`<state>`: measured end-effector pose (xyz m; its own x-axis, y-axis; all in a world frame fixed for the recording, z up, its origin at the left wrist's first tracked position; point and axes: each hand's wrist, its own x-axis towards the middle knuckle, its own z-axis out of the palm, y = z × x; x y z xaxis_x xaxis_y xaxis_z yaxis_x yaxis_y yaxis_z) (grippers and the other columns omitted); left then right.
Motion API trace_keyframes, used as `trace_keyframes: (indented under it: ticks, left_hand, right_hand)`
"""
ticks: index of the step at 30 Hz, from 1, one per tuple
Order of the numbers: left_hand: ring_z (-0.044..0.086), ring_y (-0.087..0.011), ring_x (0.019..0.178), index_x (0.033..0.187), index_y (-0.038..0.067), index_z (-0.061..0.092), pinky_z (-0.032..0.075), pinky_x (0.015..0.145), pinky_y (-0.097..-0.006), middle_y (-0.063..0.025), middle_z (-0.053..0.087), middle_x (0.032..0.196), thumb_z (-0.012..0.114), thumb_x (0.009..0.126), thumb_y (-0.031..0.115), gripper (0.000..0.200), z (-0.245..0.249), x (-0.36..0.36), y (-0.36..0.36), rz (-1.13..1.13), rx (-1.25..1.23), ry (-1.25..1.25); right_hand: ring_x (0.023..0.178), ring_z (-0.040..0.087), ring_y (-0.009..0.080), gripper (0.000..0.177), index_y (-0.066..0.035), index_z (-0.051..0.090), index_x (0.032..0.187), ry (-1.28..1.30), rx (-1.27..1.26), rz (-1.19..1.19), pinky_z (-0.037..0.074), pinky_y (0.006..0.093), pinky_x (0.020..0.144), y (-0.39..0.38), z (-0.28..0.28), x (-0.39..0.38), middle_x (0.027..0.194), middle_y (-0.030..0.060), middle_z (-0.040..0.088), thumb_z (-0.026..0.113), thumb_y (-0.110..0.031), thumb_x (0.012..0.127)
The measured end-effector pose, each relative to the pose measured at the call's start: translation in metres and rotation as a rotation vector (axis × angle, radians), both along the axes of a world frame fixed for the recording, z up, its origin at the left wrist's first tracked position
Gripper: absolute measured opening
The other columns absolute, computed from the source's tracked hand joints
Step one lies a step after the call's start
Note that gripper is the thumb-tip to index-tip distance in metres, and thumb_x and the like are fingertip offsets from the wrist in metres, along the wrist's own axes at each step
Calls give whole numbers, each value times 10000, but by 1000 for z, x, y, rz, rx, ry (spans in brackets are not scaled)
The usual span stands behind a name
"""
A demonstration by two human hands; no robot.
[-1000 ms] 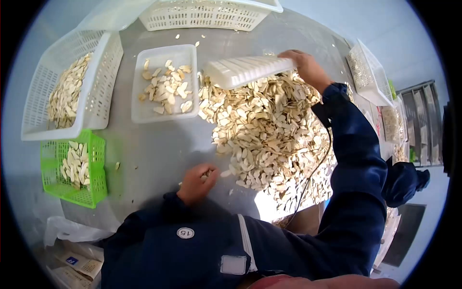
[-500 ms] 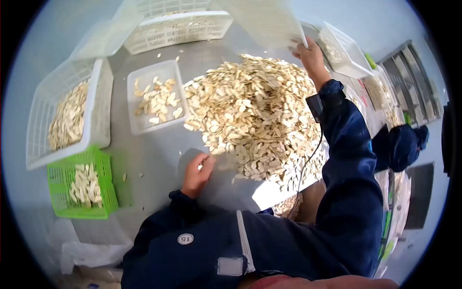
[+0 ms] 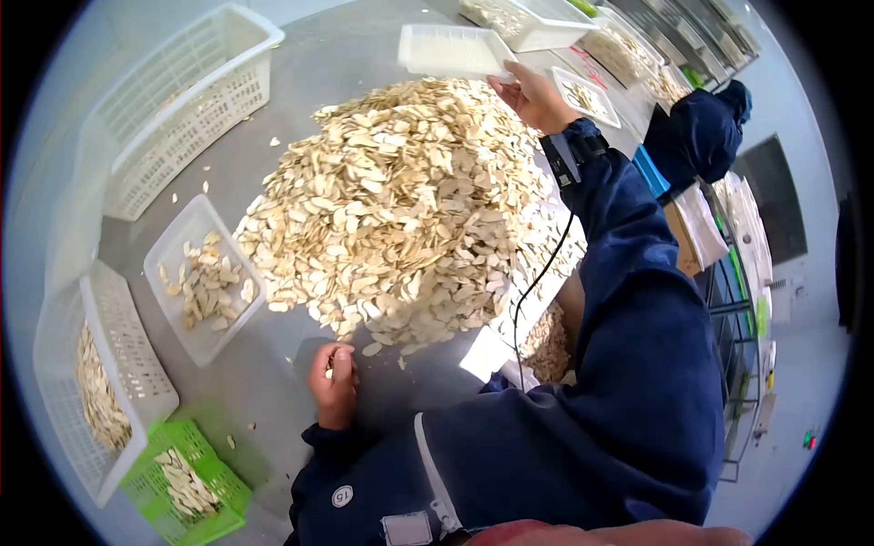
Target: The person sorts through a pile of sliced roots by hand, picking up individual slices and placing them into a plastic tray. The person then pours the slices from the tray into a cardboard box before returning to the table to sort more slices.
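Observation:
A large heap of pale dried slices [image 3: 401, 209] covers the middle of the grey table. Beyond its far right side, my right hand [image 3: 535, 96] grips the near right corner of a shallow white tray [image 3: 451, 50], which looks bare inside. My left hand [image 3: 334, 378] is closed at the heap's near edge, with a pale slice showing between its fingers. To the left of the heap stands a white tray [image 3: 164, 250] holding a small pile of slices.
Left lie a white crate [image 3: 141, 382] with slices, a green basket [image 3: 223, 478] with slices, and another white crate [image 3: 191, 127]. At the back right are a white bin [image 3: 555, 32], a small tray [image 3: 601, 109] and a person's dark sleeve [image 3: 701, 136].
The view has turned towards the right. The shallow tray, raised and blurred before, is now lower behind the heap, with my right hand at its corner. My left hand remains closed near the heap.

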<state>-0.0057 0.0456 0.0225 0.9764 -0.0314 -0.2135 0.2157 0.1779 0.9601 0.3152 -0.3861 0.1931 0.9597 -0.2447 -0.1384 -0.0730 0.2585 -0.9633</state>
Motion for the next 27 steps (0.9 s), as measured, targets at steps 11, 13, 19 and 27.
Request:
trace_keyframes:
  ticks: [11, 13, 19, 27]
  left_hand:
    - [494, -76, 570, 1013, 17, 637, 382, 535, -233, -7, 560, 693, 553, 1056, 165, 175, -3, 0, -3, 12, 162, -40]
    - [500, -76, 572, 1014, 21, 637, 387, 535, -230, -11, 566, 707, 555, 1066, 174, 181, -3, -4, -3, 25, 172, -40]
    - [461, -73, 535, 1032, 23, 626, 371, 510, -226, -19, 557, 699, 561, 1089, 217, 212, -5, -7, -7, 57, 222, 19]
    - [493, -64, 573, 1031, 11, 637, 361, 521, -218, -8, 565, 705, 554, 1078, 183, 197, -3, -2, -7, 62, 229, 16]
  right_hand:
    - [1009, 691, 233, 371, 74, 456, 1339, 46, 118, -249, 637, 289, 841, -106, -53, 44, 1261, 213, 612, 543, -189, 1092]
    - [884, 729, 237, 351, 83, 406, 1297, -7, 135, -162, 504, 215, 548, -185, -89, 103, 1183, 262, 658, 507, -188, 1098]
    - [1226, 641, 395, 565, 155, 183, 1483, 33, 150, -249, 610, 351, 992, -183, -72, 135, 1468, 371, 448, 464, -162, 1110]
    - [1237, 643, 333, 562, -81, 420, 1567, -48, -563, 329, 530, 427, 1038, -116, -33, -7, 1543, 160, 516, 584, -283, 1070]
